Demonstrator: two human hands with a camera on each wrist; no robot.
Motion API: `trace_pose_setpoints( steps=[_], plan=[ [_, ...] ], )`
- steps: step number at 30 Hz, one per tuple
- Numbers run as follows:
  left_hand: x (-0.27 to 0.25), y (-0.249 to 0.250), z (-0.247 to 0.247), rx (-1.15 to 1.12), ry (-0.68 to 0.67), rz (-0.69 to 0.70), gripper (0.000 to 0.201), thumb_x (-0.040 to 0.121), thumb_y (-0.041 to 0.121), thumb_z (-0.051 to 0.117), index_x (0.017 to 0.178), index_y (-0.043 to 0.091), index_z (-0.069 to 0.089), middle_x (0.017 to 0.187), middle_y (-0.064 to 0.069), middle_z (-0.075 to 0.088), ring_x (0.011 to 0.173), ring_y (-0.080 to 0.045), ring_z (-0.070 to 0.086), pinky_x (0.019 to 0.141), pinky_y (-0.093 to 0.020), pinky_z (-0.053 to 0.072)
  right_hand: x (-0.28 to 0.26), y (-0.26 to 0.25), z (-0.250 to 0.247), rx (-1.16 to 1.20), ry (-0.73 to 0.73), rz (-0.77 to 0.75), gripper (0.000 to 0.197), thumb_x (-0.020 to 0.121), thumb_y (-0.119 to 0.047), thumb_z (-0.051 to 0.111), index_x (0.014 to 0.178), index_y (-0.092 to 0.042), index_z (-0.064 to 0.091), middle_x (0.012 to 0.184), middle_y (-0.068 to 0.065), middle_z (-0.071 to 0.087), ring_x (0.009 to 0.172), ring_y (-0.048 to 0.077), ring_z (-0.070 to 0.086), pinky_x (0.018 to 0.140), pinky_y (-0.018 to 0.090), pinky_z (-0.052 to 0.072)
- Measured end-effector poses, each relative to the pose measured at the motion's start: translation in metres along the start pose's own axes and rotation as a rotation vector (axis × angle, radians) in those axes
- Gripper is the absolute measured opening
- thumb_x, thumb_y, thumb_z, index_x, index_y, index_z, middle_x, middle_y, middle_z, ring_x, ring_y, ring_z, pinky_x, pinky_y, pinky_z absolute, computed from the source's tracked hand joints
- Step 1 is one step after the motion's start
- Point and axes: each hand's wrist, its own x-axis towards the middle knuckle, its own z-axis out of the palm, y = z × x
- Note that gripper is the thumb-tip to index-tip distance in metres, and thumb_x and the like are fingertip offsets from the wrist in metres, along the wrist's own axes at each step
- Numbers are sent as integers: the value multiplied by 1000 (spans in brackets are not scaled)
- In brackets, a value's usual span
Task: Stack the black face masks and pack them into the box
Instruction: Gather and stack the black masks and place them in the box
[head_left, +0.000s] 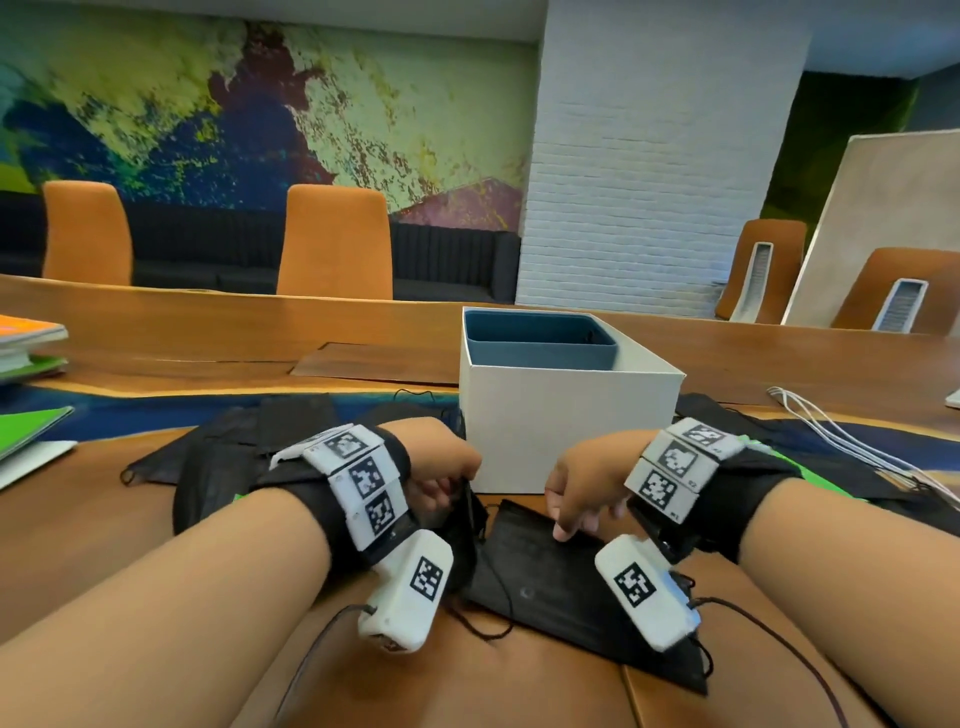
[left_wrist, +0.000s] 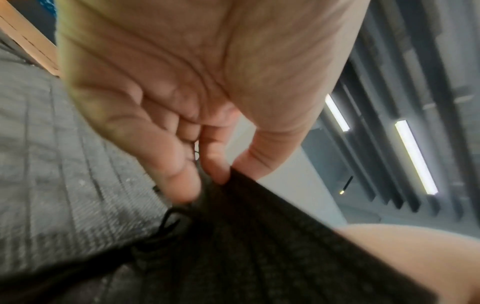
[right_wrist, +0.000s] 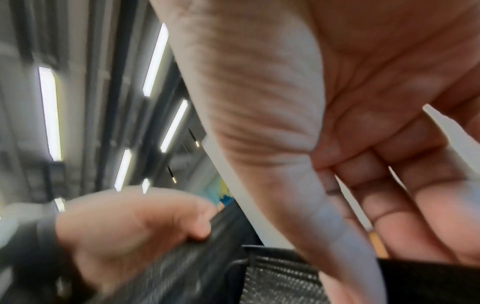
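Observation:
A white box (head_left: 566, 431) with a blue inner tray (head_left: 540, 345) stands on the wooden table, just beyond my hands. My left hand (head_left: 441, 480) pinches the edge of a black mask (head_left: 470, 514), which hangs upright from it. The left wrist view shows the thumb and fingers (left_wrist: 218, 170) closed on that pleated mask (left_wrist: 259, 246). A flat black mask stack (head_left: 550, 577) lies in front of the box. My right hand (head_left: 576, 499) rests its fingertips on the stack's far edge. In the right wrist view its fingers (right_wrist: 389, 226) reach down onto the black fabric (right_wrist: 415, 277).
Loose black masks lie in a pile at the left (head_left: 223, 457) and more behind my right wrist (head_left: 769, 431). Books (head_left: 31, 343) and a green notebook (head_left: 26, 426) sit at the far left. White cables (head_left: 857, 441) run along the right. Orange chairs (head_left: 337, 244) stand beyond the table.

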Motion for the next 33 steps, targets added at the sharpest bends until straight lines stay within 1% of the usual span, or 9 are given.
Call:
trace_pose_setpoints(
  steps=[5, 11, 14, 17, 20, 24, 27, 30, 33],
  plan=[
    [-25, -15, -28, -282, 142, 317, 26, 89, 8, 52, 65, 14, 46, 66, -1, 50, 60, -14, 51, 49, -23, 48, -46, 23, -29, 222, 252, -221, 14, 87, -23, 66, 77, -22, 56, 74, -5, 62, 71, 7, 57, 64, 22, 47],
    [-31, -18, -51, -811, 279, 582, 38, 91, 0, 45, 60, 19, 34, 53, 6, 43, 48, -7, 44, 44, -15, 38, -56, 35, -34, 970, 540, -466, 17, 87, -11, 66, 76, -18, 55, 60, -5, 57, 57, 7, 53, 57, 22, 41],
    [-24, -26, -44, -954, 270, 575, 35, 93, 0, 43, 65, 20, 37, 64, -1, 39, 50, -10, 41, 42, -16, 39, -41, 26, -21, 1260, 557, -570, 20, 90, -6, 60, 75, -19, 55, 68, -2, 59, 62, 11, 52, 63, 25, 42],
    [-14, -36, -32, -1003, 263, 532, 34, 93, -1, 42, 67, 21, 42, 75, -4, 52, 70, -18, 52, 62, -31, 45, -29, 19, -4, 1363, 569, -590, 20, 93, -4, 53, 79, -18, 52, 71, -3, 64, 68, 10, 57, 67, 27, 46],
    [-11, -41, -24, -1124, 216, 545, 32, 94, -10, 33, 82, 19, 41, 86, -6, 70, 76, -16, 57, 71, -30, 46, -23, 17, 10, 1455, 503, -625, 21, 96, -5, 46, 81, -18, 48, 79, 0, 63, 75, 13, 59, 69, 30, 47],
    [-14, -41, -13, -1150, 179, 531, 32, 96, -10, 29, 104, 19, 40, 90, -9, 68, 74, -17, 67, 60, -30, 58, -20, 14, 15, 1595, 460, -708, 20, 98, -6, 40, 84, -17, 48, 100, 9, 62, 94, 21, 59, 88, 42, 48],
    [-14, -39, -3, -1024, 194, 442, 21, 100, 12, 40, 118, 24, 41, 108, -7, 64, 87, -19, 67, 64, -34, 58, -17, 8, 18, 1616, 431, -682, 20, 100, -7, 38, 85, -16, 49, 108, 12, 63, 103, 24, 61, 98, 49, 46],
    [-13, -37, 2, -884, 61, 325, 34, 99, 44, 37, 126, 24, 45, 117, -7, 62, 95, -24, 60, 85, -43, 53, -9, 4, 25, 1594, 405, -596, 19, 100, -7, 39, 86, -15, 49, 111, 14, 62, 108, 26, 59, 101, 50, 44],
    [-12, -38, 6, -701, 18, 359, 29, 95, 35, 52, 121, 23, 49, 106, -7, 67, 82, -16, 64, 80, -33, 54, -2, 2, 31, 1572, 398, -527, 16, 100, -8, 40, 88, -14, 48, 114, 19, 58, 112, 29, 56, 105, 52, 41]
  ],
)
